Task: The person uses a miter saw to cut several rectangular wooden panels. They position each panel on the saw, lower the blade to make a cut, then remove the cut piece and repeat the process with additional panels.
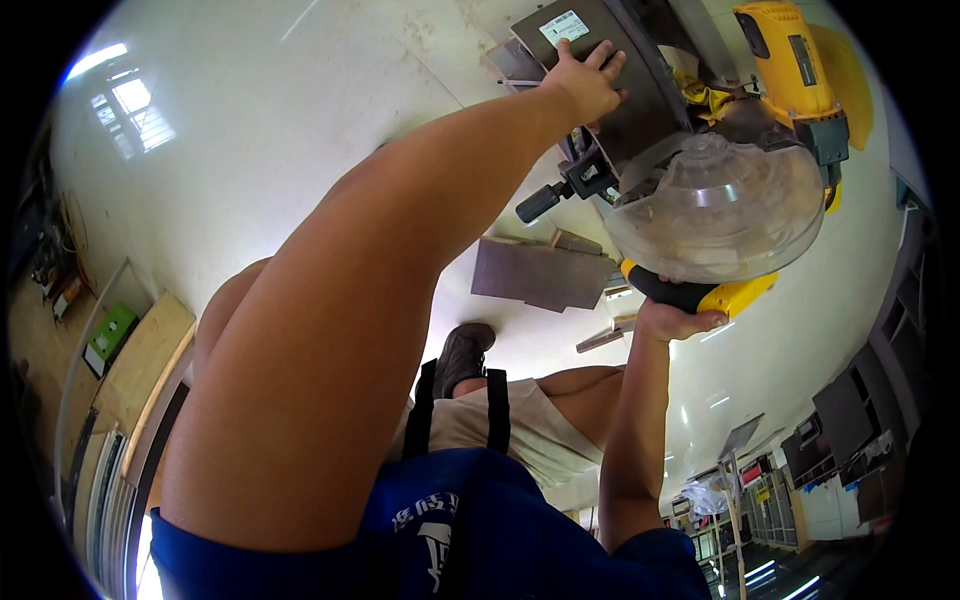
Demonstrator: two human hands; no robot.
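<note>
My left hand [585,85] lies with fingers spread on a dark brown board [645,125] that has a white label [564,28] near its end. The board rests at a yellow and black miter saw. My right hand [668,318] is wrapped round the saw's black and yellow handle [690,294]; some of the fingers are hidden behind it. Between my hands is the saw's round clear blade guard [725,215], and I cannot make out the blade through it. The yellow motor housing [797,65] stands at the far right. A black clamp knob [540,203] sticks out below the board.
Dark board offcuts [545,272] lie on the pale floor below the saw, near my shoe [466,352]. At the left stand wooden panels [148,375] and a green box [112,334]. Dark panels [855,415] and shelving [775,510] are on the right.
</note>
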